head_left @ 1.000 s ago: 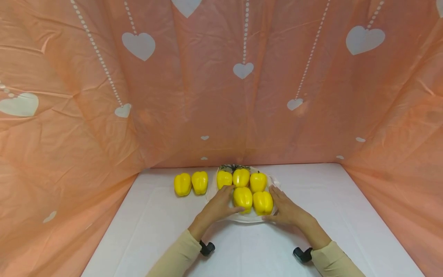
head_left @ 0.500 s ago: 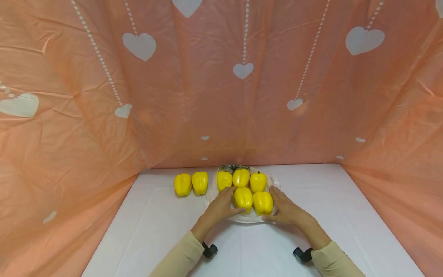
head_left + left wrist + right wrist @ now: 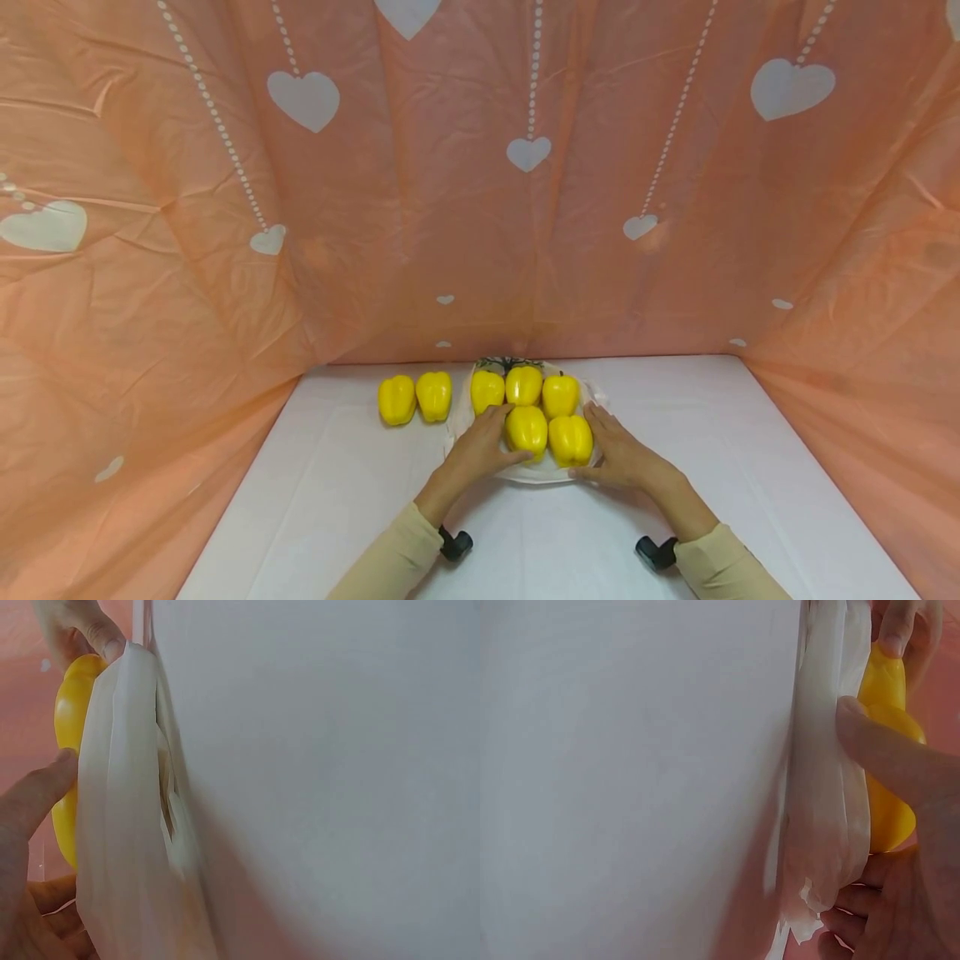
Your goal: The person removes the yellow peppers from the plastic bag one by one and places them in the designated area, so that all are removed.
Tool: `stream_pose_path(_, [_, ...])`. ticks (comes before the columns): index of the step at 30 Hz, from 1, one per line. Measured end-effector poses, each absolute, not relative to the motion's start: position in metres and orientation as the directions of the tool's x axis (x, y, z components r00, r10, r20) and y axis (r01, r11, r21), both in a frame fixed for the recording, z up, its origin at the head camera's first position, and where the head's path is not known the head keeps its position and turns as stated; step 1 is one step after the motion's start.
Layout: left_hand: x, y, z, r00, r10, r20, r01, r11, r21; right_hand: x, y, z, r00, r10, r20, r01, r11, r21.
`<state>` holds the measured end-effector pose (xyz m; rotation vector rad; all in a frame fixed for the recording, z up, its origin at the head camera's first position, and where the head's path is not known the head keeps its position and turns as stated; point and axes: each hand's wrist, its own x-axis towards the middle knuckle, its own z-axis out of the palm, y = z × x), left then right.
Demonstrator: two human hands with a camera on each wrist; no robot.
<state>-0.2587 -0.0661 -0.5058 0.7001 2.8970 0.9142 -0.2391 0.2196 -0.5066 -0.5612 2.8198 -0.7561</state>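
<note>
On the white table [image 3: 750, 467] lies a pale cloth bag [image 3: 536, 476] with a dark tree-like print at its back edge. Several yellow bell peppers sit on it in two rows. My left hand [image 3: 477, 446] cups the front-left bell pepper [image 3: 527, 431], thumb against its near side, fingers along its left. Beside the front-right bell pepper [image 3: 571, 440] is my right hand [image 3: 622, 450]. In the right wrist view its thumb rests on the folded bag edge [image 3: 825, 765], with the fingers loosely bent at the bag's side. Both hands look relaxed, their fingers spread rather than clenched.
Two more yellow bell peppers [image 3: 396, 400] stand on the table left of the bag. A peach curtain [image 3: 525, 267] with white hearts rises behind the table and along both sides. Black wrist cameras [image 3: 456, 546] sit at the sleeve cuffs.
The left forearm has shifted slightly to the right over the last second. Otherwise both hands hold their places, and the bell peppers and bag look unmoved.
</note>
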Motion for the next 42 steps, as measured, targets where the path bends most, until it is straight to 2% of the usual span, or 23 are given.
stream_pose_path(10, [-0.256, -0.069, -0.505, -0.897, 0.432, 0.097, 0.397, 0.689, 0.606, -0.238, 0.219, -0.507, -0.916, -0.393, -0.079, -0.299, 0.8, -0.519])
stream_pose_path(28, [-0.255, -0.086, -0.501, -0.879, 0.454, 0.146, 0.446, 0.675, 0.588, -0.239, 0.219, -0.506, -0.916, -0.393, -0.076, -0.3, 0.8, -0.52])
stream_pose_path(35, [-0.253, -0.096, -0.499, -0.906, 0.404, 0.128, 0.39, 0.678, 0.623, -0.238, 0.218, -0.506, -0.915, -0.396, -0.081, -0.299, 0.798, -0.522])
stream_pose_path(42, [-0.252, -0.108, -0.494, -0.909, 0.387, 0.152, 0.39, 0.666, 0.635, -0.239, 0.218, -0.505, -0.914, -0.397, -0.082, -0.302, 0.801, -0.517])
